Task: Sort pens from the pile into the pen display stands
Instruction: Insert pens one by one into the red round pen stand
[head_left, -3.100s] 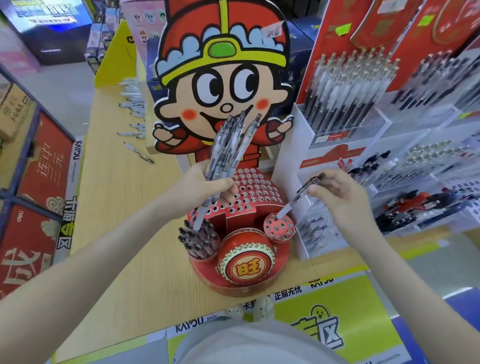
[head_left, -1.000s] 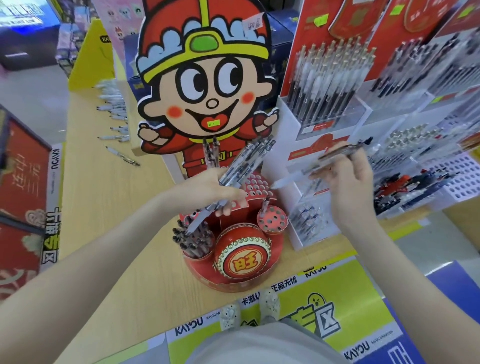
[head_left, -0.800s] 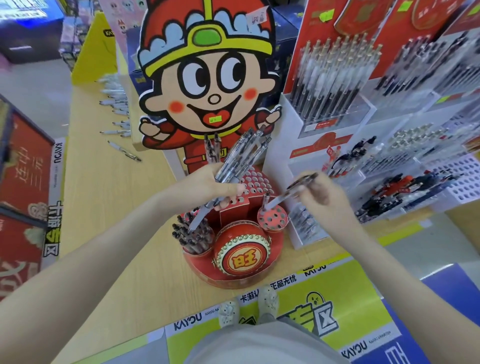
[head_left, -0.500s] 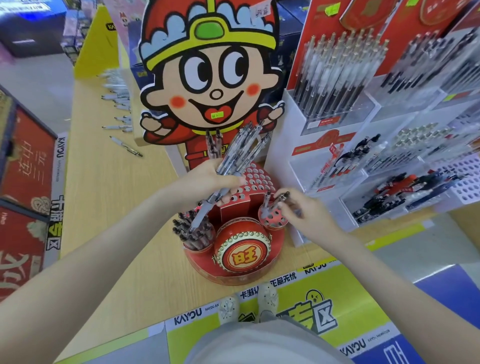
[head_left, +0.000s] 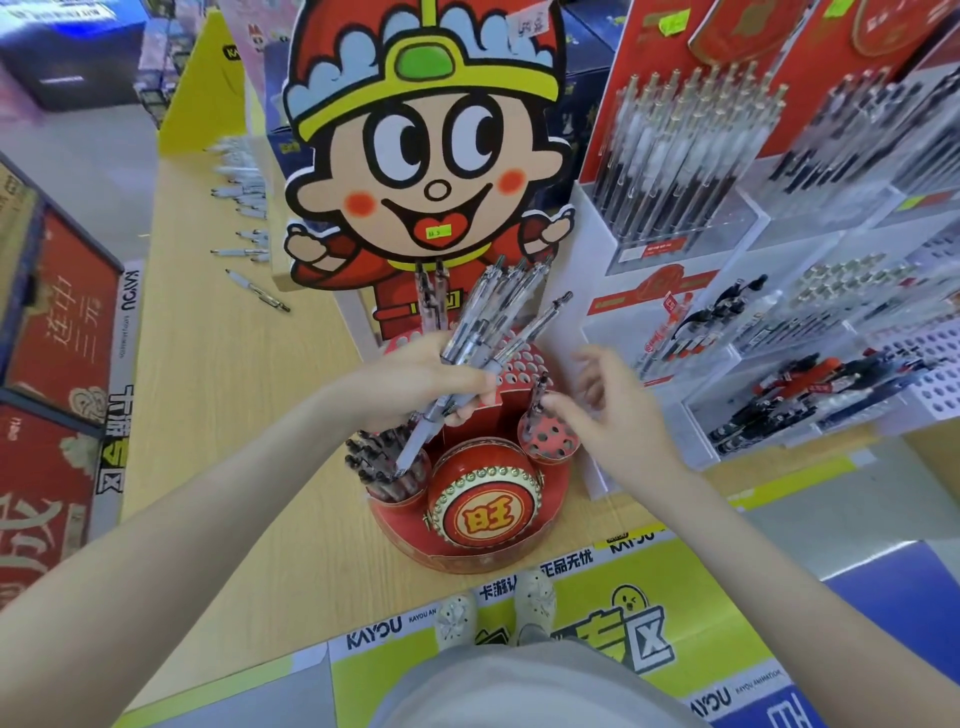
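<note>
Left hand (head_left: 410, 379) round pens (head_left: 488, 317) (fanned)

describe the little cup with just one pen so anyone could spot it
Find the big cartoon cutout; below it sits the red stand with a gold-rimmed drum in front. The cup is right of the drum, by the right hand: unlike the packed left cup, its holed top holds one pen.
</note>
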